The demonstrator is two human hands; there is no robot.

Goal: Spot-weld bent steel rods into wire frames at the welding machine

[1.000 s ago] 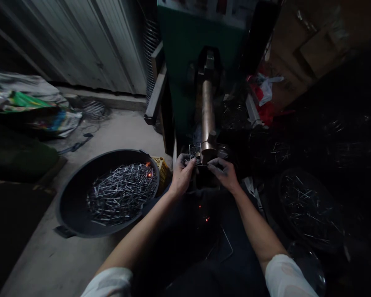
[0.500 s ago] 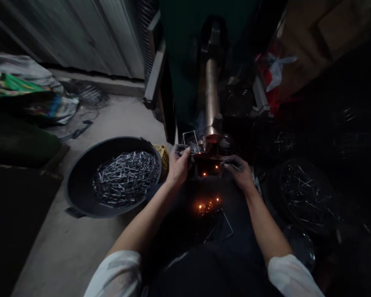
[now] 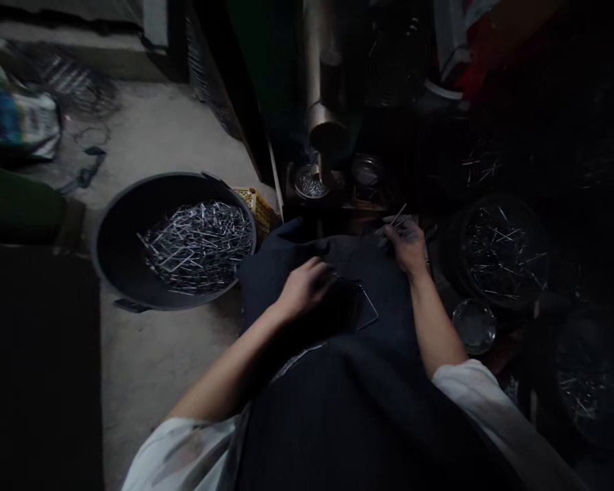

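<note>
My left hand (image 3: 307, 290) is low over the dark cloth on my lap, its fingers bent downward; the fingertips are lost in shadow and blur. Just right of it, a bent wire piece (image 3: 371, 310) with square corners lies on the cloth. Between the fingers of my right hand (image 3: 408, 245) is a thin metal rod (image 3: 399, 214), its end pointing up. Ahead of both hands stands a machine with a thick metal cylinder (image 3: 323, 88). A narrow tip extends below it, beside a round dish of small metal bits (image 3: 311, 184).
On the left, a wide black tub (image 3: 125, 293) holds many metal rods and bent wires. Behind it is a yellow basket (image 3: 256, 204). To the right are a dark container of wires (image 3: 504, 252) and a glass jar (image 3: 474, 326). A colourful sack (image 3: 18, 116) lies at far left.
My left hand has drawn back from the machine to my lap, and the wire frame there is no longer visible. Glowing sparks have gone. The view has tilted down; my right hand stays near the machine.
</note>
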